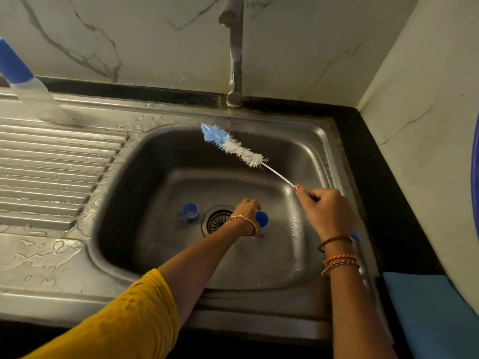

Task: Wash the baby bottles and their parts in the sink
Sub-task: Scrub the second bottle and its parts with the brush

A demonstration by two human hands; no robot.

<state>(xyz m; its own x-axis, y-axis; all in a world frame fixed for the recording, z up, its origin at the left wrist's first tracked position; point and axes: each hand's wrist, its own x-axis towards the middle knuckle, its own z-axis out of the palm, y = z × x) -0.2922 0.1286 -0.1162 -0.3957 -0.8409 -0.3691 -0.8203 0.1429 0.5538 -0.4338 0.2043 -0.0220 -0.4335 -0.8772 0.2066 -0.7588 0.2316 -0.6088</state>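
The left hand [247, 211] reaches down to the sink [259, 275] floor just right of the drain [217, 221] and covers most of a blue bottle part [262, 218], so whether its fingers grip it or only touch it cannot be told. The right hand [329, 211] is clenched around the wire handle of a bottle brush [233, 146], whose blue-and-white bristles hang in the air over the basin below the tap [235, 47]. A blue ring cap [191, 211] lies alone left of the drain, with bare basin floor around it; a bottle [28, 84] on the wet drainboard [51, 161] is cut off at the left edge.
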